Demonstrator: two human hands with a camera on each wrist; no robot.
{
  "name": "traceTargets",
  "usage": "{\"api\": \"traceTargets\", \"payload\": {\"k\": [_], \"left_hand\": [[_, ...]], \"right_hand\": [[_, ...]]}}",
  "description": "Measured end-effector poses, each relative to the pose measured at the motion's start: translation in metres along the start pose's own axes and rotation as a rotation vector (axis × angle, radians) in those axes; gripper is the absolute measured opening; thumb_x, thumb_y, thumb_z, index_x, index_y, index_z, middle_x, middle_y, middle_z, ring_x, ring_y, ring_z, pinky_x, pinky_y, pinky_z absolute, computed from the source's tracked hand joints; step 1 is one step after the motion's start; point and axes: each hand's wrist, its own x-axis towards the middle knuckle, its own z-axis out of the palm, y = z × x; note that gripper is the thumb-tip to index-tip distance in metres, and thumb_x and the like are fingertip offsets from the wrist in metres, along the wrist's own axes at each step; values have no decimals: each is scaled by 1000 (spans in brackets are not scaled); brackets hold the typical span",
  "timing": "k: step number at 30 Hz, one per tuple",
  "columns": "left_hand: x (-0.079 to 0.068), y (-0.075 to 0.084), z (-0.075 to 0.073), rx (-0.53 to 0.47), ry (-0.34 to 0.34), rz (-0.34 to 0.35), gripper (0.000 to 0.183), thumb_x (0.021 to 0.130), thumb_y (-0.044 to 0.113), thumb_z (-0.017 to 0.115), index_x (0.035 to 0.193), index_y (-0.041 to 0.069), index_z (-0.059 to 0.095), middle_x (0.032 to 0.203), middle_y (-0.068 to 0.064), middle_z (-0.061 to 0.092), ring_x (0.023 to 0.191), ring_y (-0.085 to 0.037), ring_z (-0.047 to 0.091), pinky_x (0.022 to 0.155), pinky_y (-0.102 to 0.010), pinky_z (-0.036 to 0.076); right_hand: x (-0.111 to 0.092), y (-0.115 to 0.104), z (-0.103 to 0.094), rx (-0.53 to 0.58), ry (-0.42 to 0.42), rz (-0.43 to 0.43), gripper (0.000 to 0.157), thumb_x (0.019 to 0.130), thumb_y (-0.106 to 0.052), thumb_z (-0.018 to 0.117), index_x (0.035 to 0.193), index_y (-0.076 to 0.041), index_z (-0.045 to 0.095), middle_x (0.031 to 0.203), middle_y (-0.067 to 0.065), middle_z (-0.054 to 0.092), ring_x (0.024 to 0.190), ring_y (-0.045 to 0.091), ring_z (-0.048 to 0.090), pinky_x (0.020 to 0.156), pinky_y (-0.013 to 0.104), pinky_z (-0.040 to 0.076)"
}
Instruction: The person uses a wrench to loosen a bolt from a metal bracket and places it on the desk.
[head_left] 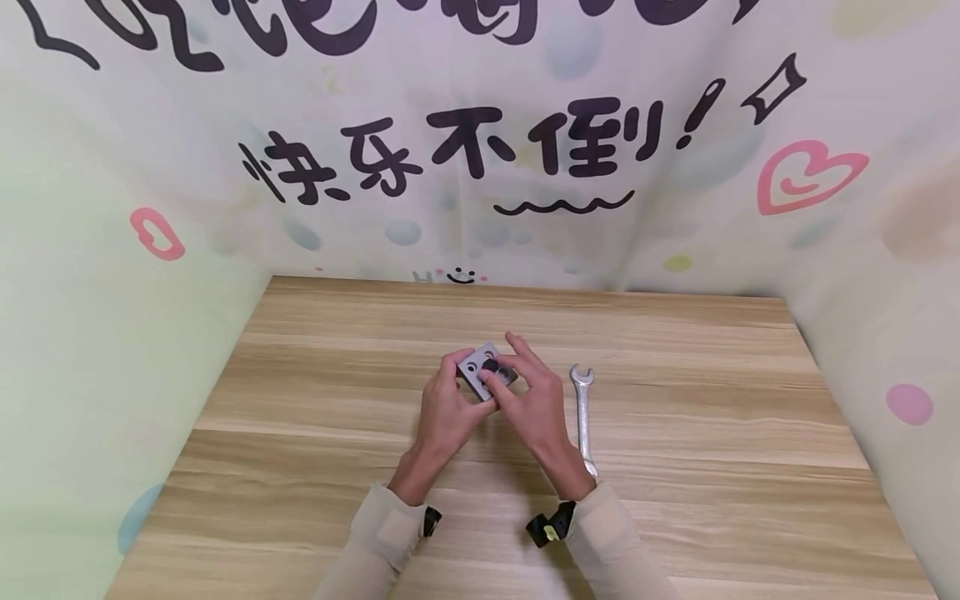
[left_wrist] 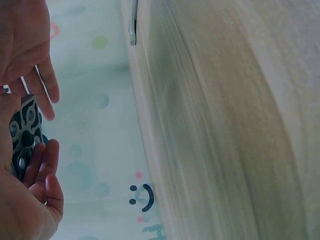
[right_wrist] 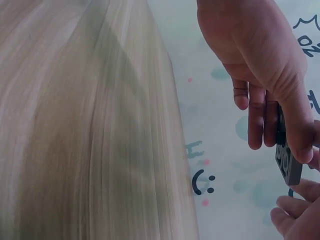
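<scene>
Above the table, my left hand (head_left: 448, 410) grips a small square grey metal plate (head_left: 476, 383) by its edges. Round holes show in its upper face. My right hand (head_left: 538, 407) pinches a small black round piece (head_left: 490, 365) at the plate's middle between thumb and index finger, the other fingers stretched out. The left wrist view shows the plate's other face (left_wrist: 29, 120), with dark curved recesses and a dark centre. From the right wrist, the plate (right_wrist: 291, 170) appears nearly edge-on, and the right thumb hides part of it.
A silver open-ended wrench (head_left: 582, 412) lies on the wood-grain table (head_left: 712, 417), just right of my right hand; the right wrist partly covers its near end. Behind the table hangs a printed backdrop (head_left: 450, 233), and more of it flanks both sides.
</scene>
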Motion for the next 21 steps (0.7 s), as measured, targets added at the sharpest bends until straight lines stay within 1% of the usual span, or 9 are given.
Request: {"api": "traceTargets", "payload": {"k": [2, 5, 8, 16, 21], "left_hand": [[0, 0, 0, 1, 0, 0, 70, 70, 13, 89, 128, -1, 52, 113, -19, 68, 91, -26, 66, 71, -31, 50], [-1, 0, 0, 1, -2, 2, 70, 71, 14, 89, 128, -1, 52, 113, -19, 67, 92, -27, 66, 71, -33, 51], [-1, 0, 0, 2, -7, 5, 70, 71, 14, 88, 128, -1, 51, 114, -19, 67, 92, -27, 66, 72, -36, 53], [0, -2, 1, -18, -21, 22, 70, 72, 10, 88, 130, -2, 49, 117, -21, 66, 94, -28, 65, 76, -44, 55], [0, -2, 0, -6, -19, 31, 70, 71, 11, 88, 129, -2, 50, 115, -19, 67, 91, -25, 65, 73, -39, 55]], "right_hand": [[0, 0, 0, 3, 4, -12, 21, 84, -15, 80, 100, -1, 76, 131, 15, 64, 127, 32, 57, 101, 42, 47], [1, 0, 0, 20, -5, -21, 21, 85, -14, 78, 102, -1, 76, 124, 14, 68, 122, 27, 61, 99, 39, 49], [2, 1, 0, 36, -20, -28, 23, 86, -14, 78, 104, 0, 75, 121, 13, 69, 119, 26, 63, 97, 38, 50], [2, 2, -4, 38, -79, -46, 26, 89, -11, 74, 113, 1, 73, 126, 13, 67, 118, 27, 63, 94, 40, 53], [3, 3, -5, 50, -121, -49, 26, 92, -11, 70, 116, 0, 72, 130, 13, 65, 120, 26, 62, 93, 40, 53]]}}
